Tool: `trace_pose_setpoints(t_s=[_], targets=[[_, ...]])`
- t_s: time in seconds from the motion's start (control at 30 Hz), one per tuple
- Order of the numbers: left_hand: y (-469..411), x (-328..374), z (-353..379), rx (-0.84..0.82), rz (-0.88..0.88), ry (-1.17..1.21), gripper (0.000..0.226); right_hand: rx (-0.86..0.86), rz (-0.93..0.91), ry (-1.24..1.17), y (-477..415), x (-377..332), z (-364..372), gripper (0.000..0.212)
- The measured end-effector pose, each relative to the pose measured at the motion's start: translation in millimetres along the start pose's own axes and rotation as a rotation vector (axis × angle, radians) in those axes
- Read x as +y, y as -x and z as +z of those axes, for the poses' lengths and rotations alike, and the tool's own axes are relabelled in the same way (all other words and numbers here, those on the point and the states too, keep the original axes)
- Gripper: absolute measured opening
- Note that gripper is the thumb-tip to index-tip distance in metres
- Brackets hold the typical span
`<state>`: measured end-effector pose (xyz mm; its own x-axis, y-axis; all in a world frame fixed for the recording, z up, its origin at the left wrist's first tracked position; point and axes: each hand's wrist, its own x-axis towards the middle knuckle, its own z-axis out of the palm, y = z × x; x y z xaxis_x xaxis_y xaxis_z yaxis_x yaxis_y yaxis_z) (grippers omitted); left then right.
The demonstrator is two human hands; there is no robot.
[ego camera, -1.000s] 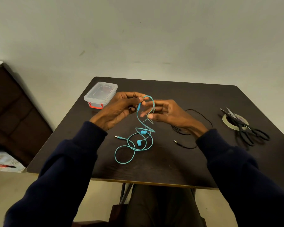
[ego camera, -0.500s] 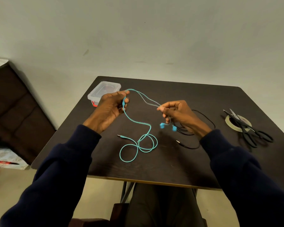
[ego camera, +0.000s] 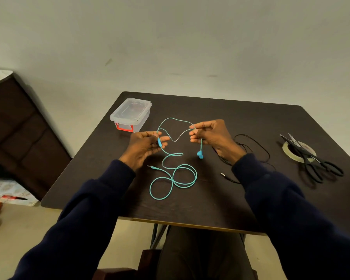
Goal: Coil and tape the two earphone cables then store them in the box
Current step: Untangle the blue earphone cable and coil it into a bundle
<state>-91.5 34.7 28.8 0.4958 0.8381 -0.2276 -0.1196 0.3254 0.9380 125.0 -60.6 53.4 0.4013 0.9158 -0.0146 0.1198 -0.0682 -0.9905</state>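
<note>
A turquoise earphone cable [ego camera: 176, 174] lies in loose loops on the dark table [ego camera: 220, 199], its plug pointing left. My left hand [ego camera: 143, 146] pinches the cable at its blue inline remote. My right hand [ego camera: 210, 134] pinches the two thin strands higher up, and the blue earbuds [ego camera: 199, 154] hang below it. Between the hands the strands sag in a slack arc. A black earphone cable [ego camera: 253, 146] lies tangled behind my right wrist, its plug near my forearm. The clear lidded box [ego camera: 130, 114] with a red latch stands at the table's back left.
A roll of tape [ego camera: 299, 151] lies at the right with black scissors [ego camera: 319, 166] resting across it. Dark furniture [ego camera: 24, 134] stands left of the table. A pale wall rises behind. My legs show under the table's near edge.
My hands have drawn slightly closer, so the turquoise strands between them have gone from taut to a sagging arc. The earbuds now hang lower under my right hand.
</note>
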Motion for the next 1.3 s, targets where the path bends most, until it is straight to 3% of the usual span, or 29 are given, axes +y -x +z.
trace_pose_setpoints(t_s=[0.2, 0.3, 0.4, 0.53, 0.6, 0.67, 0.83, 1.07, 1.17, 1.27, 1.3], targets=[[-10, -5, -3, 0.157, 0.09, -0.418, 0.009, 0.026, -0.073, 0.311, -19, 13, 14, 0.014], [-10, -4, -13, 0.178, 0.152, -0.633, 0.022, 0.058, -0.108, 0.451, -24, 22, 15, 0.015], [-6, -3, -23, 0.153, 0.165, -0.853, 0.035, 0.06, -0.099, 0.446, -23, 24, 15, 0.017], [6, 3, -35, -0.096, 0.148, -0.94, 0.025, 0.056, -0.053, 0.419, -22, 19, 13, 0.027], [13, 2, -39, -0.266, 0.145, -1.001, 0.021, 0.033, -0.056, 0.468, -23, 19, 11, 0.022], [18, -2, -40, -0.329, 0.166, -1.076, 0.021, 0.032, -0.079, 0.535, -20, 18, 8, 0.017], [26, -5, -35, -0.358, 0.232, -1.107, 0.011, 0.067, -0.133, 0.564, -6, 15, 2, 0.023], [26, -11, -29, -0.24, 0.311, -1.154, 0.002, -0.152, -0.079, 0.62, 11, 27, 7, 0.035], [27, -8, -22, -0.244, 0.268, -1.12, 0.008, -0.053, -0.144, 0.537, 16, 26, 6, 0.029], [30, -1, -13, -0.284, 0.143, -0.931, 0.009, 0.185, -0.3, 0.519, 27, 16, 0, 0.015], [31, 3, -10, -0.293, 0.118, -0.861, 0.008, 0.194, -0.34, 0.477, 32, 10, 0, 0.01]])
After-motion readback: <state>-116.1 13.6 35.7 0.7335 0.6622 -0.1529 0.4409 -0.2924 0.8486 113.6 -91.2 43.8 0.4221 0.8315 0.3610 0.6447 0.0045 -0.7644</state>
